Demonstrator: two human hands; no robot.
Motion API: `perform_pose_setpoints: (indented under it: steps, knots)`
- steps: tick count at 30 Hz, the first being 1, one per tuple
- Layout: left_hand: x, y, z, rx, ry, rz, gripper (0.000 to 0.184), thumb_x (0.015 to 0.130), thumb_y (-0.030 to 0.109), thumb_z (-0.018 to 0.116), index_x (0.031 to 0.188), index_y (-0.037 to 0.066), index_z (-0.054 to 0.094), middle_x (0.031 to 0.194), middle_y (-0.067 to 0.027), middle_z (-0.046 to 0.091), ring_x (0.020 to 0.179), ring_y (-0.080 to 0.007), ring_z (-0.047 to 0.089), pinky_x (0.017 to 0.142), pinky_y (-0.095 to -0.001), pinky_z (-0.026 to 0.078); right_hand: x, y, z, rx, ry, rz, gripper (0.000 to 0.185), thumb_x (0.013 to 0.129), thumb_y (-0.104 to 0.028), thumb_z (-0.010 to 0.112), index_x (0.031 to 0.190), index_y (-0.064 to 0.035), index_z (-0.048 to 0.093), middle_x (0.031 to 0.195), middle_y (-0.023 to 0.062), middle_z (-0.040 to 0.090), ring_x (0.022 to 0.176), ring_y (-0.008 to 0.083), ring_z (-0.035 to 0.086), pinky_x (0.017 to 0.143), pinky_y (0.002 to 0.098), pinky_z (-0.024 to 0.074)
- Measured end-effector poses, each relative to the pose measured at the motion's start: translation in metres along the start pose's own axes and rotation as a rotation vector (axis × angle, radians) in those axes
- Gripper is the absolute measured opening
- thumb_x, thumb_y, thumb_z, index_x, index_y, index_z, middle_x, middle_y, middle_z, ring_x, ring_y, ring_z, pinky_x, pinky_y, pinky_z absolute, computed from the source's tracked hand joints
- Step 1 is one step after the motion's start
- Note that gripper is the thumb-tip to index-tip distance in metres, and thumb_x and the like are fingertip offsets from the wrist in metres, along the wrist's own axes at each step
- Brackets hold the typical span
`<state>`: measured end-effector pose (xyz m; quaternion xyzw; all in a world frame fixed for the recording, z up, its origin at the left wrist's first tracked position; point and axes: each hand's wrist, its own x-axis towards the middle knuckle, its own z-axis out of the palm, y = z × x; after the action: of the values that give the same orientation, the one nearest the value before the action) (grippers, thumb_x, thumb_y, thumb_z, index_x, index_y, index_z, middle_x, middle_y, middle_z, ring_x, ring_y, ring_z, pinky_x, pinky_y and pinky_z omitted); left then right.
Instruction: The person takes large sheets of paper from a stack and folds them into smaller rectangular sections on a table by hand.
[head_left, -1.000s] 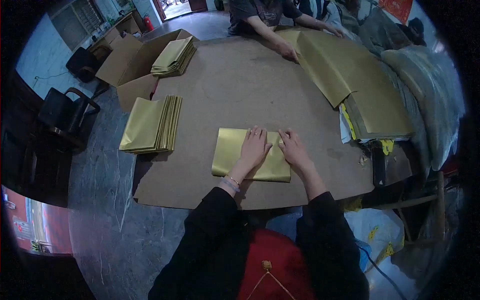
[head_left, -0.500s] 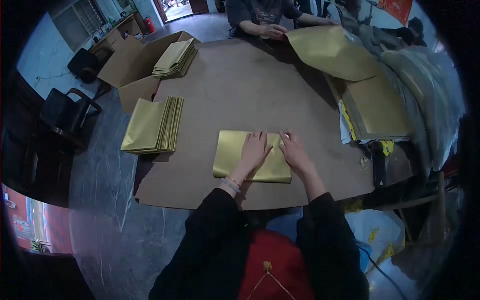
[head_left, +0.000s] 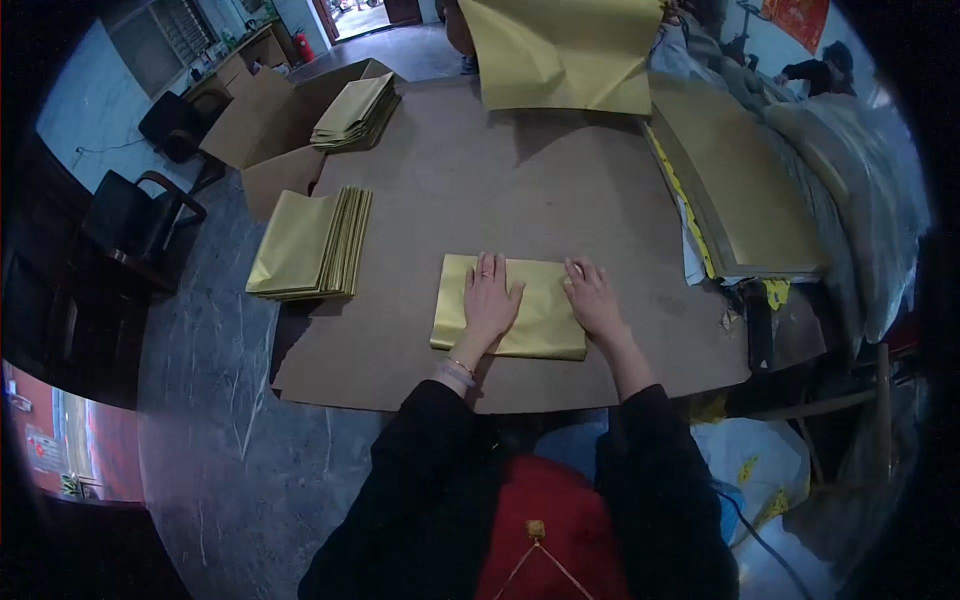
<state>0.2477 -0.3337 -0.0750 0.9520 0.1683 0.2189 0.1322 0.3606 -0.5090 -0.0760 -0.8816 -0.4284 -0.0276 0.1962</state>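
Note:
A folded sheet of gold paper [head_left: 540, 315] lies flat on the brown table near its front edge. My left hand [head_left: 490, 300] rests open on its left half, fingers stretched away from me. On the right part of the sheet lies my right hand [head_left: 592, 295], also open, its fingertips near the far right corner. Beyond them, across the table, a large gold sheet [head_left: 570, 60] hangs raised in front of another person, whose body it mostly hides.
Folded gold papers stand in a stack [head_left: 300, 245] at the table's left edge, with another stack [head_left: 355, 110] behind. An open cardboard box [head_left: 265, 130] adjoins them. At right lies a pile of flat gold sheets [head_left: 750, 190] beside clear plastic wrapping [head_left: 850, 190].
My left hand has slid left across the folded sheet and flattened; my right hand has shifted slightly. The other person's large sheet has moved left off the pile and been lifted.

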Motion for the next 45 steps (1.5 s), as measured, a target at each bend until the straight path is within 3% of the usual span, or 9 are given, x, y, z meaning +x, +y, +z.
perform_pose_setpoints:
  steps: [8,9,13,23,25,29,32,38,45]
  knots:
    - [0.002,-0.012,-0.012,0.060,-0.087,-0.235,0.067,0.088,0.043,0.047,0.136,-0.001,0.033,0.141,-0.0178,0.033,0.135,-0.0297,0.024,0.111,-0.0455,0.018,-0.003,-0.002,0.003,-0.134,0.089,-0.025,0.047,0.093,-0.028,0.044,0.135,-0.0069,0.037,0.132,0.0114,0.042,0.127,0.0248,0.037,0.107,0.0476,0.0258]
    - [0.003,-0.013,-0.014,0.116,-0.088,-0.235,0.067,0.088,0.044,0.045,0.136,-0.001,0.033,0.141,-0.0177,0.034,0.135,-0.0299,0.025,0.110,-0.0462,0.019,-0.007,-0.010,-0.008,-0.092,-0.011,0.064,0.048,0.095,-0.031,0.041,0.137,-0.0073,0.036,0.137,0.0098,0.040,0.129,0.0242,0.036,0.107,0.0477,0.0252]
    - [0.000,-0.015,-0.012,0.114,-0.053,-0.251,0.068,0.089,0.045,0.045,0.137,-0.001,0.032,0.141,-0.0171,0.033,0.135,-0.0296,0.025,0.110,-0.0467,0.019,-0.009,-0.001,0.010,-0.266,-0.033,0.088,0.049,0.096,-0.031,0.037,0.139,-0.0080,0.032,0.145,0.0054,0.032,0.134,0.0220,0.030,0.108,0.0500,0.0219]
    - [-0.006,-0.019,-0.003,0.145,0.028,-0.268,0.065,0.091,0.046,0.037,0.138,0.000,0.033,0.145,-0.0187,0.028,0.137,-0.0305,0.021,0.111,-0.0468,0.014,-0.013,-0.006,0.005,-0.213,-0.012,0.118,0.049,0.097,-0.033,0.032,0.141,-0.0120,0.030,0.149,0.0010,0.026,0.136,0.0193,0.026,0.110,0.0491,0.0174]
    - [-0.005,-0.016,-0.005,0.185,0.036,-0.238,0.063,0.091,0.044,0.039,0.136,0.000,0.036,0.143,-0.0197,0.031,0.136,-0.0312,0.022,0.111,-0.0465,0.014,-0.015,-0.006,0.005,-0.245,-0.024,0.112,0.048,0.097,-0.033,0.032,0.141,-0.0122,0.031,0.149,0.0010,0.025,0.136,0.0191,0.026,0.110,0.0489,0.0175]
    - [-0.005,-0.006,-0.014,-0.006,-0.040,0.154,0.054,0.091,0.038,0.044,0.132,0.003,0.042,0.140,-0.0150,0.038,0.133,-0.0301,0.030,0.109,-0.0446,0.021,-0.011,-0.005,0.007,-0.366,-0.024,0.058,0.047,0.097,-0.031,0.031,0.140,-0.0126,0.032,0.148,0.0011,0.027,0.135,0.0185,0.028,0.110,0.0487,0.0179]
    - [-0.002,-0.002,-0.005,0.020,-0.132,0.250,0.052,0.090,0.034,0.043,0.132,0.004,0.041,0.139,-0.0132,0.038,0.133,-0.0280,0.030,0.108,-0.0445,0.024,-0.011,-0.004,0.009,-0.402,-0.017,-0.040,0.046,0.097,-0.031,0.032,0.139,-0.0123,0.033,0.147,0.0012,0.029,0.134,0.0185,0.029,0.109,0.0494,0.0185]
    - [-0.003,0.027,0.018,0.023,-0.067,0.162,0.050,0.091,0.028,0.040,0.134,0.001,0.038,0.141,-0.0157,0.036,0.132,-0.0301,0.032,0.106,-0.0467,0.026,-0.011,-0.002,0.016,-0.210,0.028,-0.062,0.045,0.096,-0.029,0.035,0.137,-0.0118,0.037,0.147,0.0020,0.030,0.134,0.0196,0.029,0.109,0.0487,0.0192]
    - [-0.001,0.022,0.005,0.018,-0.113,-0.053,0.063,0.089,0.038,0.044,0.138,0.001,0.032,0.144,-0.0145,0.031,0.134,-0.0272,0.027,0.110,-0.0435,0.021,-0.012,-0.003,0.009,-0.183,-0.014,-0.059,0.046,0.096,-0.028,0.036,0.139,-0.0119,0.033,0.148,0.0026,0.027,0.135,0.0199,0.027,0.110,0.0481,0.0183]
